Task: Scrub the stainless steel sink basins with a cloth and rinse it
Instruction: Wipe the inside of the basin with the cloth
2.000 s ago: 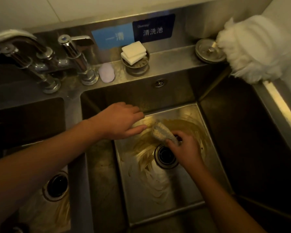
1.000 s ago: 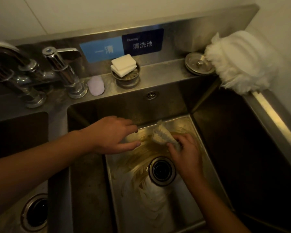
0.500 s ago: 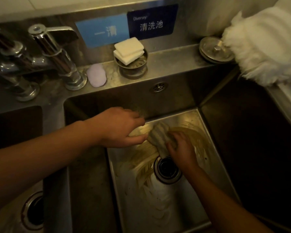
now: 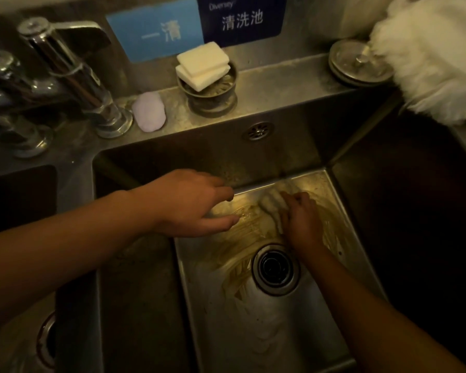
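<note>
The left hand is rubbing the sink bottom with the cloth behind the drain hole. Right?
No, the head view shows the right hand rubbing the sink bottom with the cloth behind the drain hole; the left hand holds nothing.

In view are two bare hands, a left hand (image 4: 189, 203) and a right hand (image 4: 303, 219), one pale crumpled cloth (image 4: 273, 203), two stainless steel sink basins (image 4: 267, 332) (image 4: 19, 195), two round drain holes (image 4: 275, 269) (image 4: 47, 343), one round overflow grille (image 4: 258, 131), two chrome taps (image 4: 73, 74) (image 4: 8, 95), two white rectangular sponges (image 4: 202, 57) (image 4: 197, 79), one lilac oval soap bar (image 4: 149, 111), one round metal strainer cup (image 4: 210, 100), one flat round metal plug (image 4: 357, 63), two blue wall labels (image 4: 156, 36) (image 4: 240, 20) and one white fluffy mop head (image 4: 436, 55).
</note>
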